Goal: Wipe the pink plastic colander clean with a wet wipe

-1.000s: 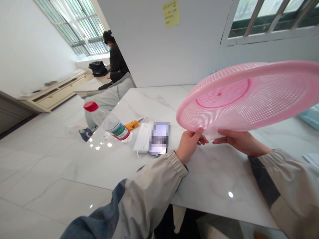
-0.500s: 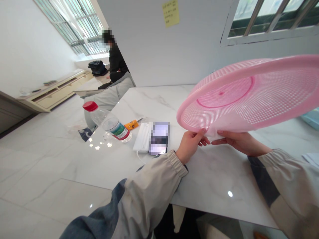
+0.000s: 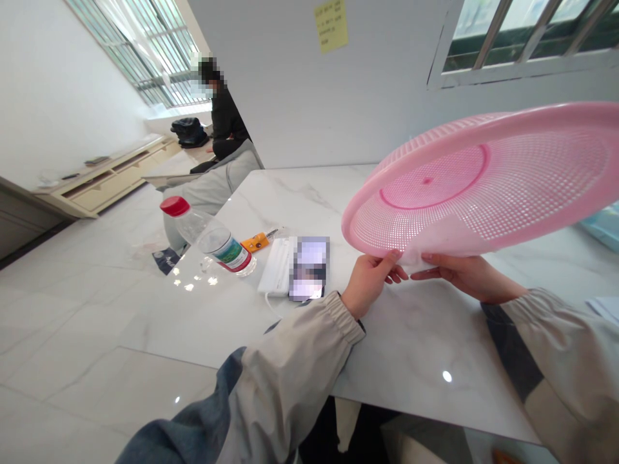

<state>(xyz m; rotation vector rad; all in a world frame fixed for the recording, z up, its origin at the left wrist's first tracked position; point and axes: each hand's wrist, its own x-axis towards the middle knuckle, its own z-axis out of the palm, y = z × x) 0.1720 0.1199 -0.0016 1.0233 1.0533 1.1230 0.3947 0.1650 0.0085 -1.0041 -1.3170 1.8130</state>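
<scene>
Table (image 3: 290, 193), white marbled, spreads under and around both hands; right side runs out of frame. Person (image 3: 225, 116) in dark clothes sits far off beyond the left hand, partly hidden by the wall. Pink mesh basket (image 3: 532, 164) is tilted, just above and beyond both hands, open side facing them; right end cut off, what bears its weight hard to tell. Blue item (image 3: 604, 227) beyond the right hand, mostly behind the basket, unclear. Clear bottle (image 3: 227, 248), red cap, stands left of the left hand. Translucent sheet (image 3: 445, 238) lies along the basket's lower rim, between and above the hands; its outline blends into the mesh, material unclear. Left hand (image 3: 371, 280): thumb and fingers pinched narrow on the sheet's edge; grip on the rim unclear. Right hand (image 3: 464, 274): thumb over the sheet, fingers under, narrow hold, palm hidden. Phone (image 3: 309, 267) just left of the left hand, screen pixelated. White slab (image 3: 277, 267) beside the phone, with cable. Orange item (image 3: 256, 242) farther left, partly behind the bottle.
</scene>
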